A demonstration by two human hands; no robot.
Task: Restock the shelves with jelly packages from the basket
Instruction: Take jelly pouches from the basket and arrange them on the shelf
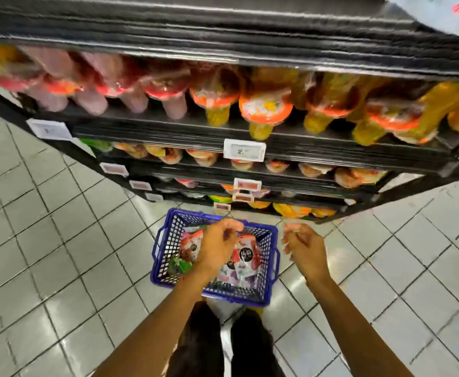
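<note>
Jelly packages [246,254], at least four soft pouches in pink, green and white, one with a round black label too blurred to read, lie in one blue perforated plastic basket [165,248] on the pale tiled floor [59,240], at six o'clock from the black tiered shelves [168,129]. Both bare hands are loosely curled and grip nothing: the left hand [217,246] over the basket, the right hand [305,250] at its three o'clock. Of roughly eight shelf-edge tags, one white price tag [244,150] reads "2."
</note>
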